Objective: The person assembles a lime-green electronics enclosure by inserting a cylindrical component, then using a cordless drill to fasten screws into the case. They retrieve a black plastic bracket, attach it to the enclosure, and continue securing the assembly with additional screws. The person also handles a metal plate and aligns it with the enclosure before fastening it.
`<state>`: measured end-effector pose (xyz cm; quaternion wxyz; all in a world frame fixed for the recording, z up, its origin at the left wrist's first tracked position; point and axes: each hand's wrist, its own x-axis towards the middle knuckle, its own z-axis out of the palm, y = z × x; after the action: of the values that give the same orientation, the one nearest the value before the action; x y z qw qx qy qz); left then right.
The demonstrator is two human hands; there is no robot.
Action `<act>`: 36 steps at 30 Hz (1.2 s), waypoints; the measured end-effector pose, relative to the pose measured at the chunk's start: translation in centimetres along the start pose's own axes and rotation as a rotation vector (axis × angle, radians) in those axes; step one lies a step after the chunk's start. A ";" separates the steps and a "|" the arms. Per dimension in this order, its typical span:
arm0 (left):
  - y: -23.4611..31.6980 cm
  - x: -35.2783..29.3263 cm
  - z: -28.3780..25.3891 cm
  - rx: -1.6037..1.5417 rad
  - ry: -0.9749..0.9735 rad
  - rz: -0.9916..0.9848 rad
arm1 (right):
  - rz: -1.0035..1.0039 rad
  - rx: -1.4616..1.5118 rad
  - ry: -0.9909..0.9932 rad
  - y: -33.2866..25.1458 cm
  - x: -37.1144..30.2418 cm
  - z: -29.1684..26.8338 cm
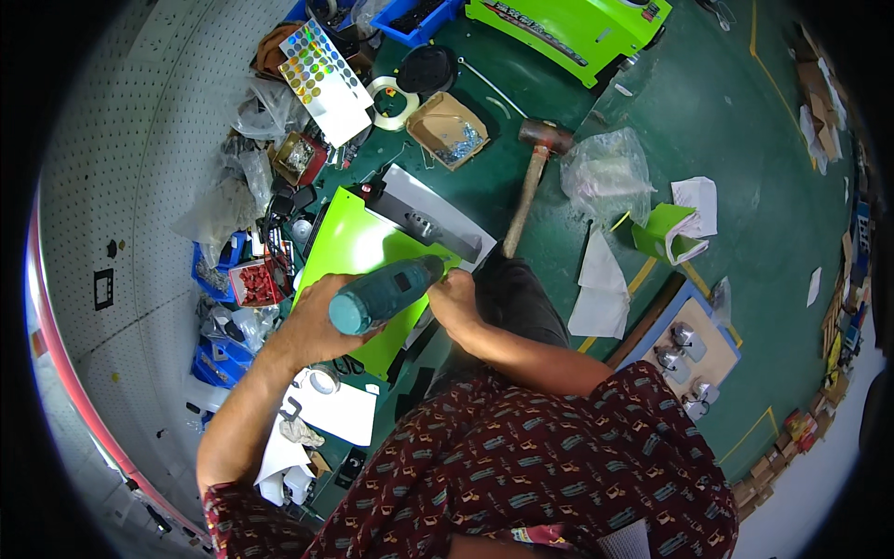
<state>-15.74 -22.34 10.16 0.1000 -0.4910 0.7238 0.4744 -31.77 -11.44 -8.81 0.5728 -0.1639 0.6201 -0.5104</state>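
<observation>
My left hand [312,321] grips a teal power drill [386,293], which lies across a bright green metal panel [349,247] on the green workbench. The drill's nose points toward the panel's right edge. There my right hand [456,303] rests with fingers closed, pinching something small that I cannot make out. A grey metal bracket [433,224] lies against the far edge of the green panel.
A wooden-handled hammer [531,172] lies beyond the panel. A cardboard box of screws [449,130], a tape roll [391,101], a sticker sheet [321,70], a plastic bag [605,172] and a red parts tray [256,282] surround the work. A large green machine housing [568,28] stands at the back.
</observation>
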 end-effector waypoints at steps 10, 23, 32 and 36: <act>7.1 2.5 -1.7 0.268 -0.166 -0.080 | 0.040 -0.293 0.077 -1.2 0.2 0.1; 6.2 1.8 1.1 0.151 -0.108 -0.047 | 0.014 -0.361 0.072 2.0 1.4 0.2; 4.9 0.9 4.4 -0.105 0.021 -0.024 | 0.044 -0.209 -0.092 2.8 1.7 -0.7; 3.6 1.0 6.4 -0.166 0.036 -0.114 | 0.117 -0.089 -0.106 3.2 3.3 -2.0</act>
<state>-21.16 -17.71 8.30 0.0730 -0.5463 0.6547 0.5174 -33.27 -11.75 -13.60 0.6260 -0.1794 0.6194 -0.4384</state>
